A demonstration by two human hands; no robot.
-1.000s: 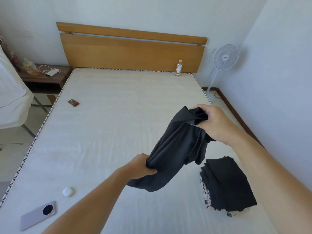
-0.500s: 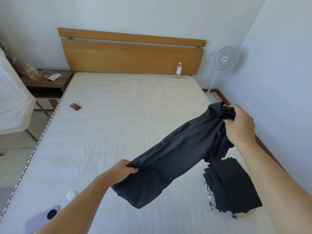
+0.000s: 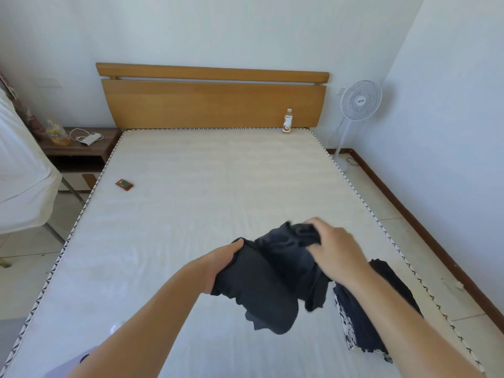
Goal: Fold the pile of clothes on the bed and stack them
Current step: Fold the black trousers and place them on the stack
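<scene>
Above the bare cream mattress (image 3: 204, 214) of a wooden-headboard bed: a crumpled dark grey cloth garment (image 3: 272, 279), gripped at one end by the left hand (image 3: 221, 264), fingers curled into the fabric, and bunched at the other in the right hand (image 3: 334, 253). Just beside, near the mattress's right edge: a stack of folded dark clothes (image 3: 368, 317). Farther off by the headboard, a small clear plastic bottle (image 3: 287, 121), upright.

Folded stack (image 3: 381, 309) half behind forearm

The single head-worn camera looked forward and down from the bed's (image 3: 191, 214) foot toward the headboard (image 3: 212, 105); hands close below.
</scene>
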